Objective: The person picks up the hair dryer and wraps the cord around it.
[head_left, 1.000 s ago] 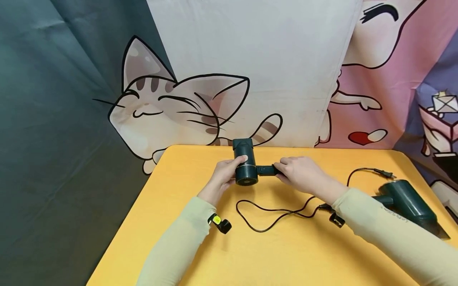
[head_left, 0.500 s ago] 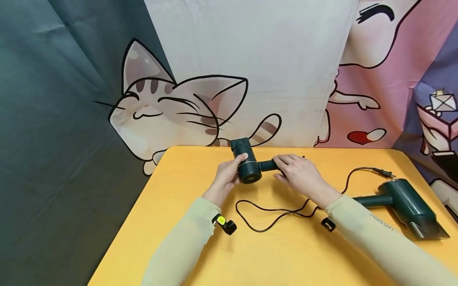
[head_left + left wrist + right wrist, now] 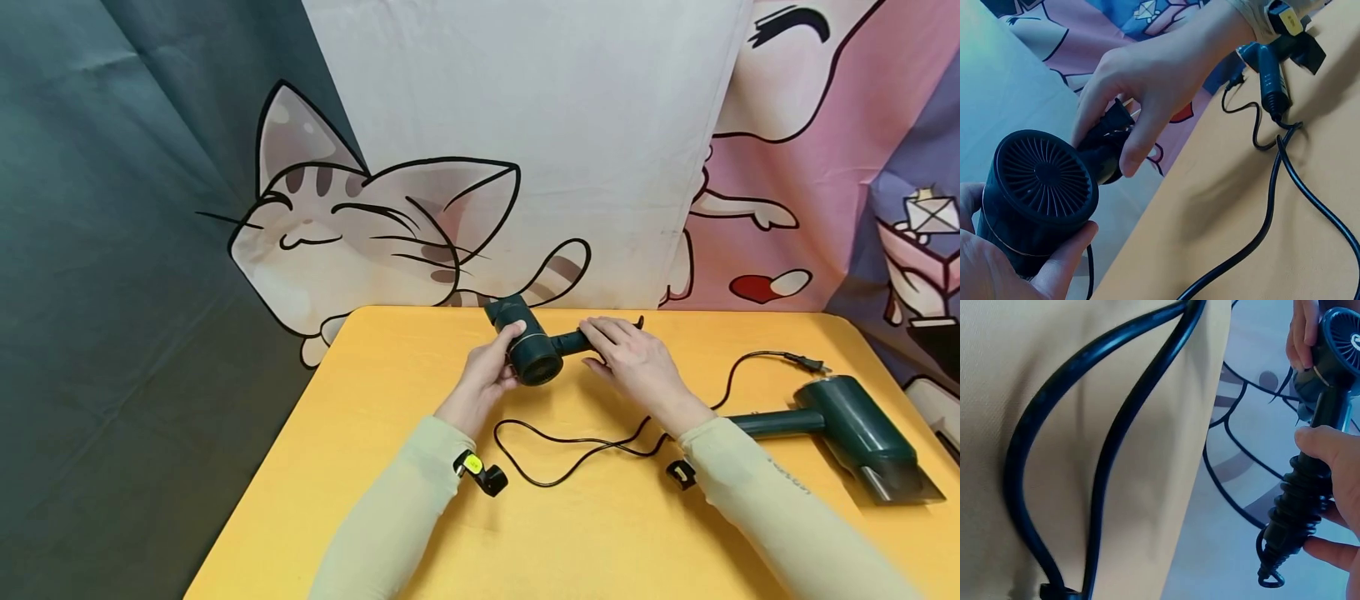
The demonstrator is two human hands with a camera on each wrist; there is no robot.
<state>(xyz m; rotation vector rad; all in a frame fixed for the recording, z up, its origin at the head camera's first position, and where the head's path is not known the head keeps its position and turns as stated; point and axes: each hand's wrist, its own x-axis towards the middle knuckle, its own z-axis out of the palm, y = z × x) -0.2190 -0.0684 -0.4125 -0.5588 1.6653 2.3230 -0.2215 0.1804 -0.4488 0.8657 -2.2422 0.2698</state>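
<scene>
A small dark green hair dryer (image 3: 534,343) is held above the far part of the yellow table, its round vent turned toward me. My left hand (image 3: 486,368) grips its barrel, thumb across the top. On the handle side, my right hand (image 3: 633,357) holds the handle between thumb and fingers. In the right wrist view, black cord (image 3: 1300,503) is wound in tight coils round that handle, with a small loop hanging at its end. The left wrist view shows the vent grille (image 3: 1047,175) close up; the right palm hides part of the handle there.
A second, larger dark green hair dryer (image 3: 862,425) lies at the table's right, its nozzle toward the near right. Its black cord (image 3: 555,482) loops over the middle of the table (image 3: 570,550), with a plug (image 3: 808,363) behind. A printed cloth (image 3: 600,125) hangs beyond the far edge.
The small hair dryer has turned, its vent end swinging right and its handle end tilting away. The left hand has shifted slightly right with it. The right hand's fingers now lie farther over the handle.
</scene>
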